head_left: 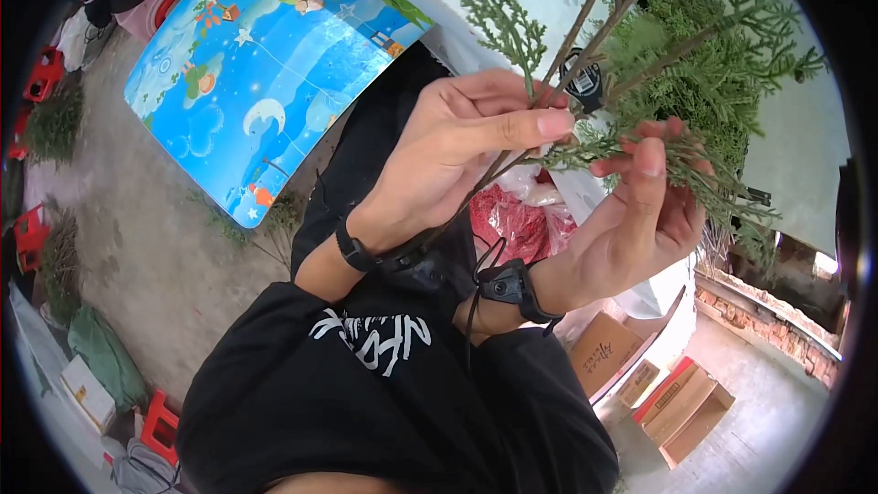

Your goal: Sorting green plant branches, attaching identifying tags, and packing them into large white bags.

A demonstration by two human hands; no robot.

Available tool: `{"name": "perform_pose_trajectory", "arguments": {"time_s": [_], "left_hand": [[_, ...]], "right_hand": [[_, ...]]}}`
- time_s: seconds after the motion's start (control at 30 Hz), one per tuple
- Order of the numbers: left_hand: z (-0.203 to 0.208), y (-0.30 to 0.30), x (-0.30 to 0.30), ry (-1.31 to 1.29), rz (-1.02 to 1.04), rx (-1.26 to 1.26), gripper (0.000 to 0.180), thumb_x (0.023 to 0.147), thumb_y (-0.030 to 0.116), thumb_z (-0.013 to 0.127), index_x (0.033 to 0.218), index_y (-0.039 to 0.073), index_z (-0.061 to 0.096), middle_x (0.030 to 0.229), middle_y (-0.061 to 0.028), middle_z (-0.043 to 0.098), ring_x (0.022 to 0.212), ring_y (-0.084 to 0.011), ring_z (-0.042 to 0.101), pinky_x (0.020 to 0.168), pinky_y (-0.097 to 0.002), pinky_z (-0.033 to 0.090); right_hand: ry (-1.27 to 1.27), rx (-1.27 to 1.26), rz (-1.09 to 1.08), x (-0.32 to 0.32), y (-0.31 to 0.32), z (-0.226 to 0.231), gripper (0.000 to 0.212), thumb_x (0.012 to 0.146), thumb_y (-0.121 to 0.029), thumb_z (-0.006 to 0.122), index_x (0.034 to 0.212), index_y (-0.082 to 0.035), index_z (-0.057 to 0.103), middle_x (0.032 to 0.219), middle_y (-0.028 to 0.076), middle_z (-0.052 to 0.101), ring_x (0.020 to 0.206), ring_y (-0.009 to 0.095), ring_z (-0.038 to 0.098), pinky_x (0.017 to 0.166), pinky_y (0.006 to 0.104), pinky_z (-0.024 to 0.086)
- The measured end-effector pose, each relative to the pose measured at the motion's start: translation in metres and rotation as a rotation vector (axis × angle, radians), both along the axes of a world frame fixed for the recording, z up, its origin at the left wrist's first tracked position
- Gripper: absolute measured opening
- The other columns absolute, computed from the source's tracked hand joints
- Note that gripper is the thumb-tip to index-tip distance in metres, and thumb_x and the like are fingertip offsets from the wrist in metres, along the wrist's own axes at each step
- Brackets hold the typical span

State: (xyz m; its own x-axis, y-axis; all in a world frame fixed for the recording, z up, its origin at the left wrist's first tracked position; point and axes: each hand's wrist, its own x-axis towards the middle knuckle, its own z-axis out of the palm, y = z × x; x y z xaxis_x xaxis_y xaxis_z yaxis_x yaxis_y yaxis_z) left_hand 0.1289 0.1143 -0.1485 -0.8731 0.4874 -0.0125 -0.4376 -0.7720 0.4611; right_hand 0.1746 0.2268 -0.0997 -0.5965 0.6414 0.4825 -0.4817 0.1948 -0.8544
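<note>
You are looking down at your own 2 hands, raised in front of your chest and working on a green branch (604, 37) with thin brown stems and feathery, scale-like leaves. The branch rises from your hands toward the upper edge of the view. Your left hand (471, 142) is closed around the base of the stems, thumb pressed toward the fingers. Your right hand (649, 206) is half curled with its palm turned up, and a leafy side sprig (585, 152) passes between its thumb and fingers; whether they pinch it, you cannot tell from here. Behind the branch, more green foliage (668, 50) is heaped on a pale surface (796, 169). Below your hands, a clear plastic bag (553, 220) shows bright red contents. At upper left is a blue table (306, 64) printed with a moon, stars and cartoon figures. On the floor at lower right sit brown cardboard boxes (602, 349), 1 of them open. Along the far left are red plastic stools (162, 428) and a green sack (105, 354). You wear a black shirt (366, 412) with white lettering, and black straps on both wrists.
</note>
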Motion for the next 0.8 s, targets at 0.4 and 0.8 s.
{"name": "perform_pose_trajectory", "arguments": {"time_s": [0.4,0.8], "left_hand": [[0.0,0.01,0.009,0.253,0.493,-0.307,0.057,0.073,-0.009,0.077,0.124,-0.009,0.051,0.096,-0.0058,0.064,0.081,-0.0104,0.056,0.077,-0.0261,0.049],[-0.006,0.008,0.021,0.36,0.401,-0.551,0.045,0.074,-0.008,0.077,0.114,-0.006,0.056,0.097,-0.0093,0.063,0.09,-0.0155,0.063,0.082,-0.0296,0.053]], "right_hand": [[0.058,0.042,0.073,-0.003,-0.005,-0.003,0.029,0.082,0.002,0.07,0.108,0.011,0.061,0.106,0.024,0.066,0.072,0.019,0.067,0.05,0.0247,0.052],[0.01,-0.027,0.064,-0.006,-0.009,-0.002,0.029,0.074,0.004,0.078,0.099,0.008,0.064,0.091,0.019,0.068,0.08,0.025,0.068,0.081,0.035,0.055]]}}
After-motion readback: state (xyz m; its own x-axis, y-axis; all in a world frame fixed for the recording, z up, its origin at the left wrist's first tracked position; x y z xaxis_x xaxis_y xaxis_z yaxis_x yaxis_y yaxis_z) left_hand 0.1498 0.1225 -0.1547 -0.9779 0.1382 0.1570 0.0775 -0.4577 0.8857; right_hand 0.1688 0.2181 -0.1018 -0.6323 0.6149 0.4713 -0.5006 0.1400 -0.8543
